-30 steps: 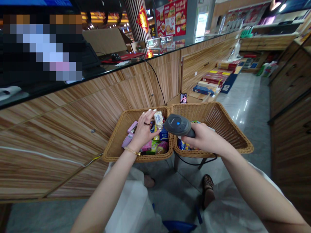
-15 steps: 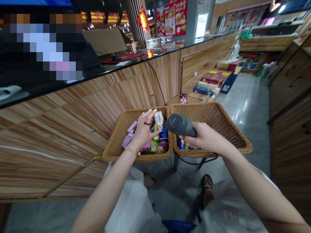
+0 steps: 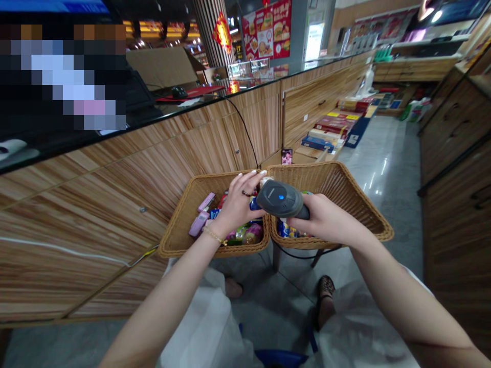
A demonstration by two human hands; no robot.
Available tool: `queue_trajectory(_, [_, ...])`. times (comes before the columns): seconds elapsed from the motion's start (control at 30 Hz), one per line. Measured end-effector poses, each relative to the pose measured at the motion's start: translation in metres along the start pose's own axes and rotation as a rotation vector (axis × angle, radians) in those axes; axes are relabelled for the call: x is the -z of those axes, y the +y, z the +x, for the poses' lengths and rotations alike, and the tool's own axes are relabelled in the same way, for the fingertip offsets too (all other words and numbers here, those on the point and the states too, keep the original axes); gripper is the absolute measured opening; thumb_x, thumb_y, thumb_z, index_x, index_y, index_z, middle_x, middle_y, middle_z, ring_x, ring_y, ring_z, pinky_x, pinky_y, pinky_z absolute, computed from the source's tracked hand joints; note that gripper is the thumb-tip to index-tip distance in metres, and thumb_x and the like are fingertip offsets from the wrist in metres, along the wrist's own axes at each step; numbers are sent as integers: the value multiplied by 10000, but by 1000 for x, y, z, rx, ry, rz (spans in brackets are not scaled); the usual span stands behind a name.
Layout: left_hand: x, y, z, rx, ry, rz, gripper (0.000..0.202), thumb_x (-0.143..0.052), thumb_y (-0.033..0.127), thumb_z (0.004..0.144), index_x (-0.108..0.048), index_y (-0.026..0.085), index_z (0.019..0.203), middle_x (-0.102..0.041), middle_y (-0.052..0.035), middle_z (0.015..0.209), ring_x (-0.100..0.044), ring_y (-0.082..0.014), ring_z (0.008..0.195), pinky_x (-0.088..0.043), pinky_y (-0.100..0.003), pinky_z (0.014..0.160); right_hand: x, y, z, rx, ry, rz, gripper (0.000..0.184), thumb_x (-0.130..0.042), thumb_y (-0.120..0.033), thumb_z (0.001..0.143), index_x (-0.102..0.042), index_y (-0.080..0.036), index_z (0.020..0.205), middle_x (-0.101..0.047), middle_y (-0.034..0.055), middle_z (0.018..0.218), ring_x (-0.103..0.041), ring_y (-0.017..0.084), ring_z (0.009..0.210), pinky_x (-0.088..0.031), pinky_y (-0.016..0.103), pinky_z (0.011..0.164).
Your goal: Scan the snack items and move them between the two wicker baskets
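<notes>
My right hand [image 3: 326, 217] is wrapped around the handle of a dark grey barcode scanner [image 3: 279, 198], which has a small blue light lit on top. My left hand [image 3: 238, 204] grips a small bottle with a pale label [image 3: 266, 181]; the scanner's head covers most of it. Both hands meet above the inner rims of two wicker baskets. The left basket [image 3: 175, 225] contains several colourful packets and lilac packages [image 3: 199, 223]. More packets [image 3: 284, 229] lie in the right basket [image 3: 341, 186], partly hidden under the scanner and hand.
A wood-panelled counter [image 3: 207, 138] with a dark glossy top runs behind the baskets. A phone [image 3: 287, 156] stands just past the right basket. Stacked boxes [image 3: 326, 133] lie beyond it. A black cable [image 3: 245, 128] hangs down the counter front. Drawers [image 3: 456, 138] line the right side.
My left hand has moved right with the bottle, bringing it behind the scanner's head. The blue light on the scanner has come on. My right hand has stayed nearly still.
</notes>
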State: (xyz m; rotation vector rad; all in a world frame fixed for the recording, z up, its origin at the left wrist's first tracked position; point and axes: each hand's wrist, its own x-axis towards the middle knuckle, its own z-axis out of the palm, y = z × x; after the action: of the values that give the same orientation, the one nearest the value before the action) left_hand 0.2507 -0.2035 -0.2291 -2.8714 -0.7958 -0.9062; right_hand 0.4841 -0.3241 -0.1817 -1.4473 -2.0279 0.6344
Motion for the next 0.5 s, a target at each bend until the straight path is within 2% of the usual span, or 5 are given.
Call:
queue_trajectory(0.13, [0,-1,4,-18,-58,5,1018,-796,437,864,-151,317,1642,-426,-142,1626,-342,-334,1545,-245,-581,1277,5,3,0,-24,0,50,133,-628,-316,819,-646,-196,872,-705,42,700,-710,243,678,-466,270,580])
queue_trajectory(0.2, [3,-12,-1,32,-26,13,955,-752,421,905,-157,323,1645,-432,-134,1623,-346,-326,1540,-268,-573,1268,7,6,-1,-48,19,68,160,-622,-326,824,-657,-191,902,-715,45,709,-717,250,688,-478,269,571])
queue_trajectory(0.3, [11,-34,-14,139,30,31,829,-682,399,957,-221,315,1640,-448,-134,1600,-389,-313,1506,-306,-553,1253,9,10,-1,-58,60,52,148,-623,-338,822,-645,-195,847,-718,46,715,-720,252,718,-493,267,585])
queue_trajectory(0.4, [21,-54,-28,200,22,69,773,-659,395,968,-274,301,1632,-452,-138,1592,-393,-313,1501,-311,-553,1250,9,11,-1,-53,67,45,150,-629,-347,818,-633,-198,829,-721,51,726,-726,262,741,-505,271,597])
queue_trajectory(0.5, [29,-64,-39,230,-21,92,767,-665,397,961,-302,288,1628,-465,-142,1590,-374,-315,1513,-306,-559,1251,8,10,0,-54,50,43,150,-613,-353,821,-614,-203,819,-704,54,697,-730,270,720,-505,276,581])
